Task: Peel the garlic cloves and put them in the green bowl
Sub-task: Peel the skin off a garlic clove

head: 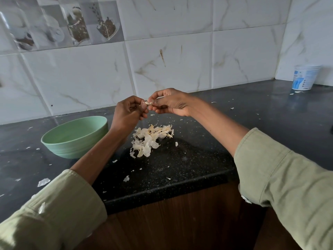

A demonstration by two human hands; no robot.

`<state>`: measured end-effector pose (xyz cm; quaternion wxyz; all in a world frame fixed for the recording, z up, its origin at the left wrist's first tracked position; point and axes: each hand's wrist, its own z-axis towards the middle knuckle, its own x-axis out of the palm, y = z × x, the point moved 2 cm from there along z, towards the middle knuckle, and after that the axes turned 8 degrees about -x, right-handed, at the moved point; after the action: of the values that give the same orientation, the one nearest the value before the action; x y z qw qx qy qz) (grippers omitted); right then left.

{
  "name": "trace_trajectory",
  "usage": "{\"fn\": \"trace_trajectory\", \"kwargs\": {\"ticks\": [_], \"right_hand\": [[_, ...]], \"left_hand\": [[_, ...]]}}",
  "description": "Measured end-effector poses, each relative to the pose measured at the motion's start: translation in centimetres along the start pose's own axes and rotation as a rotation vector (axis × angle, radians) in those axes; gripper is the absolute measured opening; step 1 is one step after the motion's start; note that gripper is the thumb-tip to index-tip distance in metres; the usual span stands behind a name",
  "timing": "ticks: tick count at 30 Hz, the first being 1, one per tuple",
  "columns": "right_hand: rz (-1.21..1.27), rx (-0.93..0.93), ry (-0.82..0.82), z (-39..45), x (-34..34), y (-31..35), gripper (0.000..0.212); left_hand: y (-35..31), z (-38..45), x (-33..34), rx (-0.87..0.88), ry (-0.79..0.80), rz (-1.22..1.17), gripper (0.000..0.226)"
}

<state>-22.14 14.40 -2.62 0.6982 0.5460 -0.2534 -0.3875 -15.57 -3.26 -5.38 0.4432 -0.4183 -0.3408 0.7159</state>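
Pinching one small pale garlic clove (pixel 148 103), papery skin clinging, fingers of left hand (pixel 128 113) and right hand (pixel 171 102).

garlic clove (pixel 148 103): mostly hidden by fingertips | green bowl (pixel 75 137): inside hidden | tub (pixel 304 77): label unreadable

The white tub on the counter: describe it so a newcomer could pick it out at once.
Follow the black counter to its far right, where the two tiled walls meet in a corner. The white tub stands there upright, alone. Unlike the green bowl at the left, it is tall, white and blue-printed.
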Motion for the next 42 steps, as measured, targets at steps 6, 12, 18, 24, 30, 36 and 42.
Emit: {"fn": "trace_trajectory", "kwargs": {"ticks": [6,12,18,24,30,36,42], "right_hand": [[-0.028,0.004,-0.051,0.1,-0.2,0.2,0.01],[-0.036,0.031,-0.064,0.1,-0.5,0.5,0.013],[-0.039,0.105,-0.008,-0.3,0.1,0.5,0.017],[-0.182,0.055,-0.027,0.0,0.1,0.5,0.019],[-0.38,-0.136,-0.037,-0.1,-0.2,0.6,0.031],[-0.383,-0.223,-0.011,0.1,-1.1,0.6,0.022],[-0.435,-0.319,-0.047,0.3,-0.8,1.1,0.017]], "left_hand": [[0.0,-0.2,0.5,-0.016,0.005,0.029,0.014],[-0.7,-0.6,0.8,0.099,-0.032,0.171,0.015],[-1.1,-0.7,0.3,0.116,-0.081,0.114,0.017],[-1.0,-0.6,0.6,0.089,-0.108,0.132,0.018],[-0.8,-0.6,0.2,0.068,-0.162,0.191,0.014],[-1.0,-0.6,0.4,-0.015,-0.139,0.063,0.018],[-1.0,-0.6,0.6,-0.116,-0.056,-0.16,0.029]]}}
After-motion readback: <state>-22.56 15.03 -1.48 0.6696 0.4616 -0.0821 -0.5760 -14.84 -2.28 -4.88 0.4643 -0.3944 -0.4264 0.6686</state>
